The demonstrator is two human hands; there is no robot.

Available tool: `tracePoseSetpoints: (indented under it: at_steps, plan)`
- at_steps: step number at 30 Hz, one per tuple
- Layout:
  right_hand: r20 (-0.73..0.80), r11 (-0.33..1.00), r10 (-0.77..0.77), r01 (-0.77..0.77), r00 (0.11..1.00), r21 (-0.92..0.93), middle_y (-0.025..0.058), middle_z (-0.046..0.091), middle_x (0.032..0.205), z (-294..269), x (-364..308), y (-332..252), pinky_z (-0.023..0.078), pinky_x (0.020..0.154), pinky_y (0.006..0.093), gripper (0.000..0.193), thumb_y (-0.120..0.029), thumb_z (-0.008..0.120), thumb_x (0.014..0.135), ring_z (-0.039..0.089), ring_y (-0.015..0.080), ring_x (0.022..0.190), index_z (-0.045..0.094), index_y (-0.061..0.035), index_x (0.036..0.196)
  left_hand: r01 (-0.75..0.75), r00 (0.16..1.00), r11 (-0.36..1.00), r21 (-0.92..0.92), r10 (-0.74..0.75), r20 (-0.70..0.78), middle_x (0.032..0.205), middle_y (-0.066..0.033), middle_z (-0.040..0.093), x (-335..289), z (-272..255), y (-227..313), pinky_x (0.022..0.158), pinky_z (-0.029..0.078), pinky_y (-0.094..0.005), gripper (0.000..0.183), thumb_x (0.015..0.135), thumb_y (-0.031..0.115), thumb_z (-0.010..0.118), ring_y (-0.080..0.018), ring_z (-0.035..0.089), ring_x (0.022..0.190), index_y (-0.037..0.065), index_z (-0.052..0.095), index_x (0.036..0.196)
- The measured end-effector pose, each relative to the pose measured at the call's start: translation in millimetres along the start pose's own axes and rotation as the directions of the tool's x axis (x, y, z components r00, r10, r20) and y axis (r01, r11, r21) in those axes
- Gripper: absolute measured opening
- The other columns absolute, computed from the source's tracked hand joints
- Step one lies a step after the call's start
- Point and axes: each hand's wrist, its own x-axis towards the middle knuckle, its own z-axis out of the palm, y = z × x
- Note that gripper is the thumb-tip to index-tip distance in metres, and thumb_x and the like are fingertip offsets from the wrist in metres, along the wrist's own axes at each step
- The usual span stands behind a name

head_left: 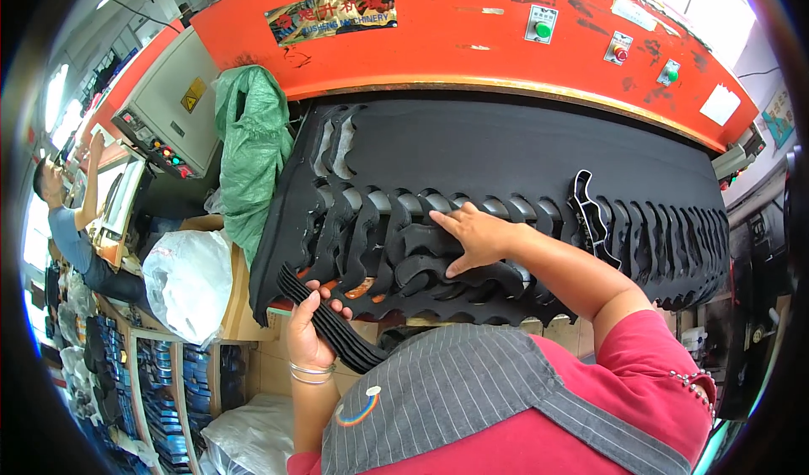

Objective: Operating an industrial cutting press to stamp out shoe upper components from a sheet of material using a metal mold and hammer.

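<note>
Head view: one hand grips a stack, the other spreads over the cut pieces

The left hand (310, 340) is closed around a stack (350, 342) of wavy black strips, thumb on one side and fingertips curled on the other. The stack slants from the near left edge of the black sheet (506, 142) back toward the apron (455, 374).

The right hand (484, 237) is open, palm down, over the middle of the sheet, forefinger and thumb well apart. A curved black piece (424, 240) lies just left of the gap between them, with the forefinger tip beyond its far side and the thumb tip near its lower side. Whether either tip presses on it, I cannot tell.

The step in hand looks like collecting cut pieces from the sheet into the stack. Taking another would call for drawing the right thumb and forefinger together on an edge, keeping the neighbouring pieces undisturbed, and lining it up with the held strips.

To the right of that hand, a wavy metal cutter (581, 201) rests on the sheet, beside a close row of cut strips (666, 239). The orange press (438, 54) stands behind.
</note>
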Motion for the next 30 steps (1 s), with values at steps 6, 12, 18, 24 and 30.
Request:
tracePoseSetpoints:
  at_steps: [6,12,18,24,30]
  plan:
    - [-0.048,0.989,-0.025,0.018,0.999,-0.149,0.0162,0.055,0.122,0.0,9.0,9.7,0.039,0.098,0.0402,0.1,-0.043,0.08,0.064,0.047,0.0317,0.114,0.035,0.0014,0.141,-0.026,1.0,1.0,0.013,0.026,-0.003,0.093,-0.0038,0.058,-4.6,-12.0,2.7,0.073,0.052,-0.0414,0.02,0.091,0.014,0.056,-0.0197,0.058,0.079,0.011,0.055,0.111]
    - [-0.108,0.995,-0.024,0.013,0.994,-0.103,0.016,0.056,0.119,1.3,16.4,7.0,0.041,0.095,0.0421,0.068,-0.019,0.075,0.071,0.053,0.0333,0.11,0.046,-0.0013,0.129,-0.001,0.999,1.0,0.001,0.001,-0.035,0.092,-0.0028,0.057,-7.9,-16.4,-2.6,0.074,0.052,-0.0407,0.018,0.091,0.014,0.056,-0.019,0.058,0.079,0.012,0.056,0.109]
    - [-0.395,0.992,0.089,-0.045,0.914,0.119,0.0203,0.055,0.116,-37.3,-10.1,-16.0,0.048,0.085,0.0457,0.061,-0.014,0.071,0.07,0.059,0.0384,0.101,0.047,-0.0041,0.125,-0.022,0.997,1.0,-0.006,0.022,-0.079,0.09,-0.0019,0.057,-9.2,-18.9,1.7,0.073,0.052,-0.0393,0.018,0.091,0.015,0.057,-0.0181,0.057,0.079,0.013,0.056,0.109]
    - [-0.192,0.99,-0.08,0.056,0.978,-0.132,0.013,0.06,0.108,19.5,20.1,10.2,0.042,0.092,0.0415,0.049,-0.019,0.076,0.066,0.05,0.0307,0.109,0.054,-0.0022,0.107,0.026,0.998,1.0,-0.002,-0.026,-0.051,0.091,-0.0033,0.058,-0.5,-8.7,-8.3,0.071,0.053,-0.0407,0.019,0.091,0.015,0.057,-0.0194,0.058,0.079,0.012,0.057,0.109]
    - [-0.09,0.948,0.03,-0.057,0.995,-0.312,0.0138,0.06,0.107,14.3,29.0,-9.1,0.043,0.089,0.0413,0.062,-0.021,0.078,0.064,0.057,0.0308,0.1,0.048,-0.0034,0.116,0.021,0.999,1.0,0.017,-0.021,-0.028,0.09,-0.0039,0.058,1.4,-6.7,-11.5,0.071,0.054,-0.0414,0.02,0.091,0.015,0.057,-0.0201,0.058,0.079,0.011,0.057,0.11]
